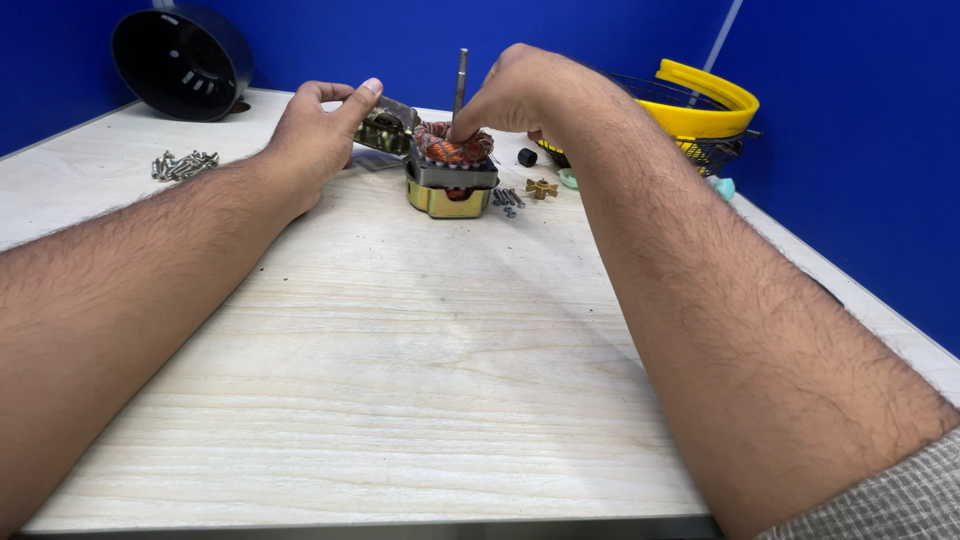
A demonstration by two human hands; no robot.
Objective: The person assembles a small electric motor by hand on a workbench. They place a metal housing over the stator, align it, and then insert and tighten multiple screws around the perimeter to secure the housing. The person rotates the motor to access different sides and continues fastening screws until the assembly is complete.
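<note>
A small electric motor [448, 180] stands on the pale wooden table [400, 360], with copper windings on top, a grey steel core and a gold-coloured base. A thin steel shaft [461, 82] rises upright out of its middle. My right hand [520, 95] reaches over the motor, fingertips pressing down on the windings beside the shaft. My left hand [315, 135] holds a flat gold-and-grey metal cover plate [388, 125], tilted, just left of the motor.
A pile of screws [183, 164] lies at the far left. A black round housing [180, 62] sits in the back-left corner. Loose screws [508, 198], a brass star-shaped part [541, 188] and a black cap [527, 157] lie right of the motor. A yellow-rimmed wire basket [705, 110] stands at back right.
</note>
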